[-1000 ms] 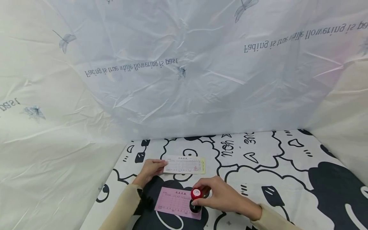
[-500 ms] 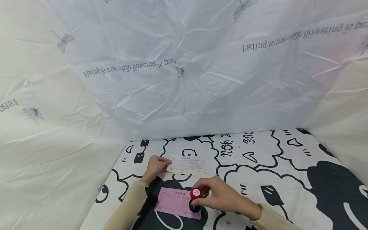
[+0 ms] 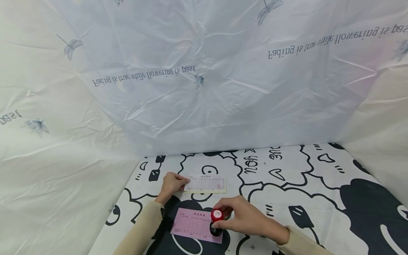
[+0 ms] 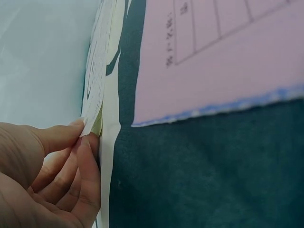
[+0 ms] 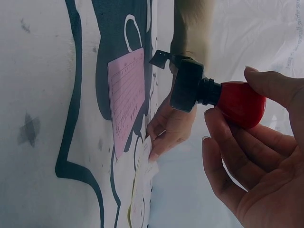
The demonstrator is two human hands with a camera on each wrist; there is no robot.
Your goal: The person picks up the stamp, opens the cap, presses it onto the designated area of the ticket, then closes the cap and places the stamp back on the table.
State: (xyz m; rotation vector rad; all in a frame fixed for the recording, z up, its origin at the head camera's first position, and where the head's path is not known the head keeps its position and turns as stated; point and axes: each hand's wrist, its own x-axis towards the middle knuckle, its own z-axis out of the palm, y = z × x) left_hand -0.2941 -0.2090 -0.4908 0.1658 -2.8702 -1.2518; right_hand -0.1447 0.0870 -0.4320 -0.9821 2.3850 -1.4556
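My left hand (image 3: 185, 181) pinches the left edge of a white and yellow receipt pad (image 3: 207, 183) between thumb and fingers, and the paper's edge is lifted at the fingertips (image 4: 83, 142). My right hand (image 3: 225, 216) grips a stamp (image 3: 216, 214) with a red knob and black base. It holds the stamp over the lower right corner of a pink slip (image 3: 192, 224). In the right wrist view the stamp (image 5: 190, 88) stands a little off the pink slip (image 5: 127, 95). The pink slip (image 4: 213, 61) lies flat on a dark patch of the cloth.
A black and white cartoon-print cloth (image 3: 287, 184) covers the table. A crinkled plastic sheet (image 3: 204, 78) with printed text and dragonflies rises behind and at both sides. The table's left edge (image 3: 105, 230) runs close to my left sleeve.
My left hand has slid slightly right and lifted the pad's left edge. My right hand and the stamp have hardly moved.
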